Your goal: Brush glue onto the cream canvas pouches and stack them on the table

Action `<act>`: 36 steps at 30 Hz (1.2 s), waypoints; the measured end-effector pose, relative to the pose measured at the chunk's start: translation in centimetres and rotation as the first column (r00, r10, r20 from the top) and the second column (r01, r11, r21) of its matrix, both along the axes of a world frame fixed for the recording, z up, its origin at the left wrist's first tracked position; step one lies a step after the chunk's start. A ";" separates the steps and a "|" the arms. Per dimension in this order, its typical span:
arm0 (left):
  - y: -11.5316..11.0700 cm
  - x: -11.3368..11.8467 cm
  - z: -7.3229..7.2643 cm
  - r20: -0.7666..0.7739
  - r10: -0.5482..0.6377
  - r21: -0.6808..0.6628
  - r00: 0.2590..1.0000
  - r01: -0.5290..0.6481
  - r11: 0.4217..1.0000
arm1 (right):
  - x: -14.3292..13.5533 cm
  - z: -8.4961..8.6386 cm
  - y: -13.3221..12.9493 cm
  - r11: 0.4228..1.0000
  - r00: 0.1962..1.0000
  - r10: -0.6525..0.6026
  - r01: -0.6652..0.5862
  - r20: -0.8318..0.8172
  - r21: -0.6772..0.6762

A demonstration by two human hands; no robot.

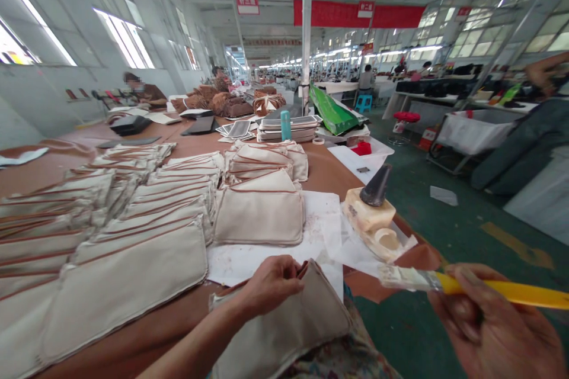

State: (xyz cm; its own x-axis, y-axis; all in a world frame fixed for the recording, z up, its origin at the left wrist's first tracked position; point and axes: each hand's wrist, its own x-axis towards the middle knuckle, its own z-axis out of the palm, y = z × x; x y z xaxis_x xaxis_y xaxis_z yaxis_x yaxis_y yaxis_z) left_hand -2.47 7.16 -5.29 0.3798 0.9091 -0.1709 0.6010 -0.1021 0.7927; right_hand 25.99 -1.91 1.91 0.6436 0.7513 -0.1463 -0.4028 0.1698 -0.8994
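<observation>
At lower centre, the left hand pinches a beige pouch near its upper edge, apparently to steady it. At lower right, the right hand grips a yellow-handled paintbrush, seemingly held clear of the pouch.

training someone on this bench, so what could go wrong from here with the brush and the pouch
The brush in the right hand has whitish, coated-looking bristles; if wet, they might drip. The cream container sits near the edge of the table, so a bump could tip it. The left hand holds the beige pouch by its top edge; that grip might slip.
</observation>
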 end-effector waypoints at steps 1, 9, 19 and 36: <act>0.2 0.2 -0.3 -0.020 0.029 -0.008 0.999 -0.029 1.000 | -0.2 0.0 0.0 1.000 1.000 0.008 -0.008 -0.005 0.002; 0.3 2.0 -1.4 0.063 0.186 0.008 0.981 -0.187 0.982 | -2.2 -2.1 1.8 0.976 0.982 0.181 -0.185 0.047 0.118; -1.2 1.9 0.1 0.197 -0.015 0.068 0.980 0.001 0.998 | -4.8 -6.6 6.0 0.852 0.826 0.491 -0.522 0.276 0.045; -2.3 2.1 -1.2 0.187 -0.082 0.416 0.979 -0.004 0.909 | -3.6 -5.9 7.3 0.942 0.794 0.230 -0.326 0.563 0.075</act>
